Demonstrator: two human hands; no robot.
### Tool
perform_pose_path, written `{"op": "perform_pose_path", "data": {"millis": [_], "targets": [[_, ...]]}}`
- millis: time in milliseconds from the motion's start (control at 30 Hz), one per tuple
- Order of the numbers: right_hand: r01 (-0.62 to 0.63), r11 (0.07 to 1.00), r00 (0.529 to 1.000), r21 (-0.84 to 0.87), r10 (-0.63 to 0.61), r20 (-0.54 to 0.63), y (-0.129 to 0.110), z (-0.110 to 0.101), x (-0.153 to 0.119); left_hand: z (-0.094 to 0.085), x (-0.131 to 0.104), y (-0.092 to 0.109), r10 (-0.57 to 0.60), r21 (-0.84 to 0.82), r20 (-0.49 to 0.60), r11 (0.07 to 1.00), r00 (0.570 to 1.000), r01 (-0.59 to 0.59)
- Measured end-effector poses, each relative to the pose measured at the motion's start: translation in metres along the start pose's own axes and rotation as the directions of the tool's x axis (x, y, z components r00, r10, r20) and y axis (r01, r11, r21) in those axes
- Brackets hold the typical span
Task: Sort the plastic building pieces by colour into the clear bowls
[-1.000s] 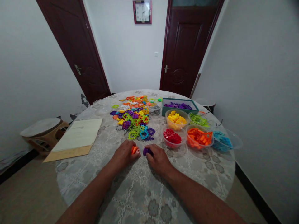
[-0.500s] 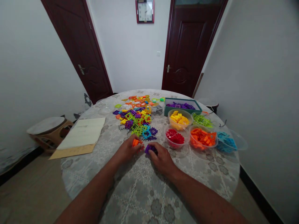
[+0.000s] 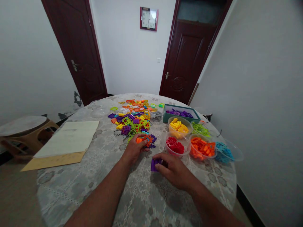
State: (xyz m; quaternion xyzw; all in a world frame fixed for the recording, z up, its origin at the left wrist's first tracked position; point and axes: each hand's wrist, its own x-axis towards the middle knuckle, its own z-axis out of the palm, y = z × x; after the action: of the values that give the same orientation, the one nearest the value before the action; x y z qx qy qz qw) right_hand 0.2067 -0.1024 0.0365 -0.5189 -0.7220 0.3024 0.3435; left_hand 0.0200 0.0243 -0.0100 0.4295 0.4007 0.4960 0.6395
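My left hand is closed on an orange plastic gear piece, held at the near edge of a mixed pile of colourful gear pieces. A purple plastic block is pinched between the thumb and fingers of my right hand, low over the near part of the table. Purple gear teeth show just behind the orange piece. To the right of the pile stand clear bowls of sorted pieces: a red bowl, an orange bowl and a yellow bowl.
A green box of purple pieces stands behind the bowls, near bowls of light green pieces and blue pieces. Paper sheets lie on the left of the round table. A stool stands beyond the left edge.
My right hand has drawn nearer to me with the purple block, away from my left hand. The orange gear piece has turned into fuller view. The camera view has shifted.
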Motion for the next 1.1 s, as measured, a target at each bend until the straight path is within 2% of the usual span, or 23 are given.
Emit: {"op": "perform_pose_path", "data": {"millis": [100,167,267,300,367,400,467,567,633,700,767,867,933,1000,1100], "targets": [[-0.119,0.991,0.983,0.060,0.109,0.146,-0.003,-0.043,0.013,-0.005,0.003,-0.004,0.029,0.013,0.015,1.000,0.999,-0.029],[-0.175,0.981,0.973,0.079,0.161,0.164,0.006,-0.074,0.036,-0.006,0.005,-0.005,0.020,0.013,0.063,1.000,0.998,-0.021],[-0.245,0.970,0.970,0.007,0.245,0.001,0.030,-0.119,0.085,-0.006,0.006,-0.007,-0.010,0.026,0.157,1.000,0.988,0.006],[-0.258,0.966,0.958,-0.023,0.253,-0.135,0.039,-0.132,0.102,-0.006,0.007,-0.008,-0.016,0.036,0.186,0.999,0.982,0.009],[-0.291,0.954,0.884,-0.066,0.242,-0.401,0.052,-0.153,0.129,-0.007,0.007,-0.010,-0.012,0.065,0.240,0.998,0.971,-0.004],[-0.302,0.950,0.839,-0.077,0.227,-0.494,0.057,-0.160,0.139,-0.008,0.007,-0.010,-0.008,0.081,0.264,0.997,0.965,-0.014],[-0.317,0.945,0.784,-0.085,0.211,-0.583,0.062,-0.167,0.147,-0.009,0.008,-0.011,-0.003,0.101,0.285,0.995,0.959,-0.027],[-0.312,0.944,0.773,-0.110,0.185,-0.607,0.060,-0.157,0.138,-0.008,0.007,-0.011,-0.006,0.099,0.294,0.995,0.956,-0.024],[-0.270,0.952,0.821,-0.143,0.151,-0.550,0.052,-0.135,0.122,-0.006,0.006,-0.010,-0.002,0.090,0.297,0.996,0.955,-0.025],[-0.200,0.962,0.895,-0.187,0.102,-0.433,0.038,-0.105,0.101,-0.004,0.005,-0.008,0.000,0.090,0.294,0.996,0.956,-0.027],[-0.120,0.960,0.948,-0.254,0.035,-0.315,0.020,-0.071,0.082,-0.003,0.004,-0.005,-0.002,0.099,0.299,0.995,0.954,-0.029],[-0.008,0.936,0.981,-0.352,-0.062,-0.186,0.000,-0.022,0.063,-0.003,0.003,-0.002,0.003,0.115,0.337,0.992,0.942,-0.044],[0.019,0.930,0.981,-0.366,-0.088,-0.172,-0.004,0.001,0.059,-0.003,0.003,-0.001,-0.001,0.127,0.346,0.991,0.938,-0.046],[0.013,0.932,0.974,-0.363,-0.094,-0.207,-0.004,0.013,0.060,-0.003,0.003,0.001,-0.020,0.144,0.343,0.989,0.939,-0.032],[-0.030,0.940,0.959,-0.339,-0.068,-0.274,-0.003,0.007,0.057,-0.001,0.003,0.002,-0.055,0.161,0.349,0.987,0.935,-0.002]]}}
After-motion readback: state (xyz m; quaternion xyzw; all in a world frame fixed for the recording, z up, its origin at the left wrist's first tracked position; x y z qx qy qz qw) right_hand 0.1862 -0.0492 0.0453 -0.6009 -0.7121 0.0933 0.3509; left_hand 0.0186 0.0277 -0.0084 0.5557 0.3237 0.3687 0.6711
